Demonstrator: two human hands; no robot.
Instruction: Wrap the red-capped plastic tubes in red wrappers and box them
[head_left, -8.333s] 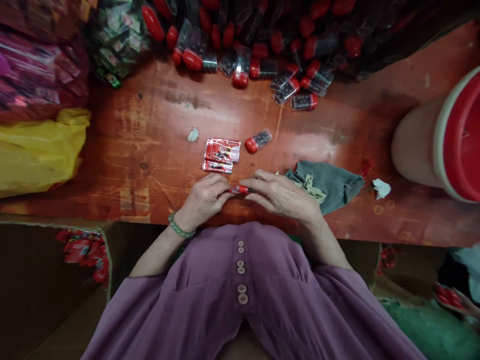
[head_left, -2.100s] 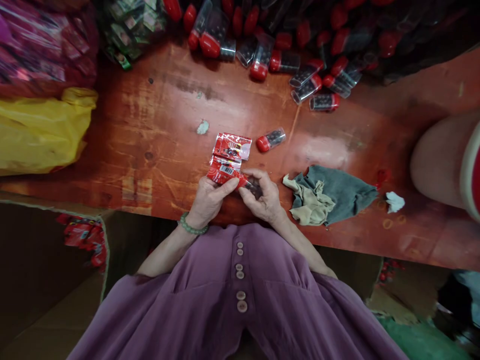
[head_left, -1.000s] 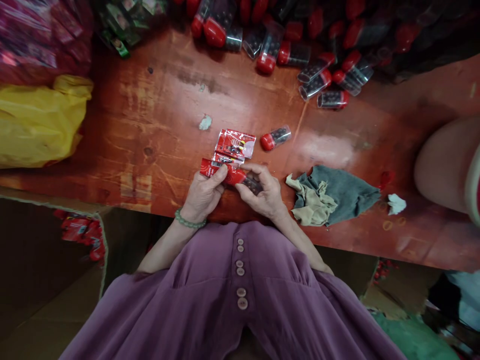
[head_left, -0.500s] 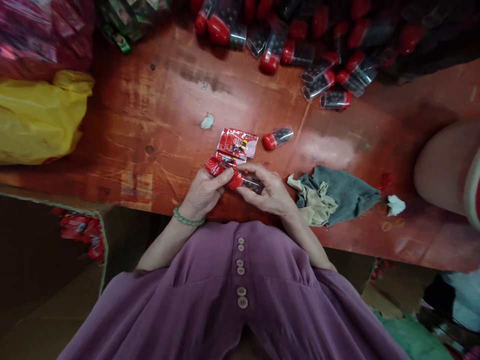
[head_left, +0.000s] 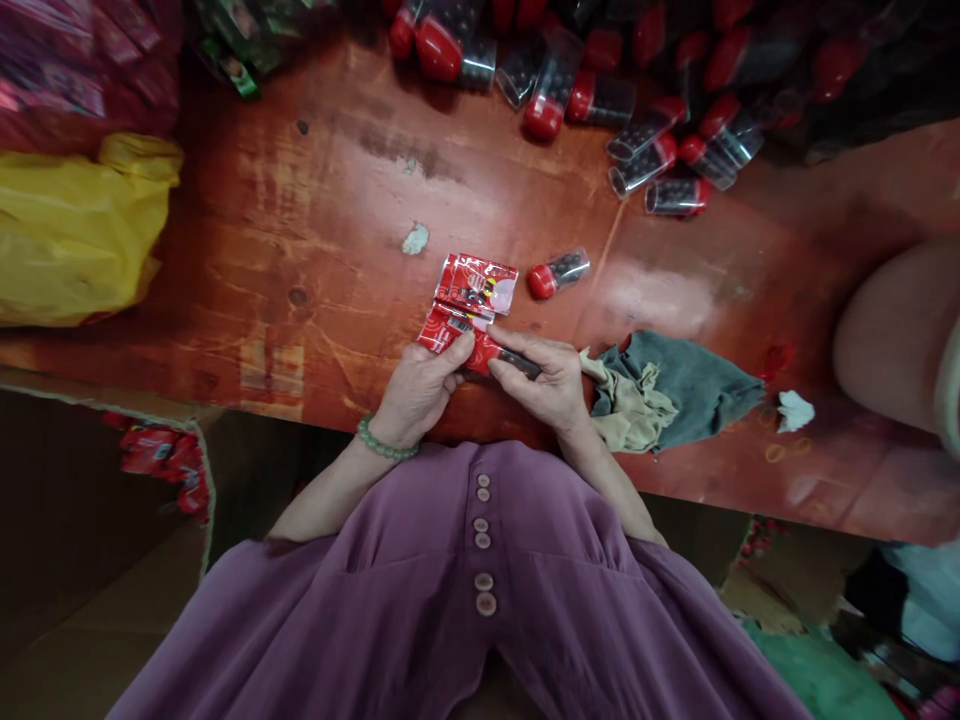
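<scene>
My left hand (head_left: 420,392), with a green bead bracelet at its wrist, pinches a red printed packet (head_left: 437,330) between thumb and fingers. My right hand (head_left: 551,388) is closed around a clear tube (head_left: 523,364) with dark contents, its red end turned toward the packet. Whether that end is inside the packet or only against it, I cannot tell. Just beyond my fingers lie more red printed packets (head_left: 480,284), overlapping on the table. Another red-capped tube (head_left: 559,274) of dark balls rests on its side to their right.
Many red-capped tubes (head_left: 551,95) are heaped along the far side of the wooden table (head_left: 337,260). A grey and beige cloth (head_left: 675,390) lies right of my hands, before a pale bucket (head_left: 892,340). A yellow bag (head_left: 75,240) sits at left; an open carton (head_left: 206,500) stands below.
Both hands have shifted slightly to the right. The held packet now lies flatter, with a barcode showing, and the tube's red end is less exposed.
</scene>
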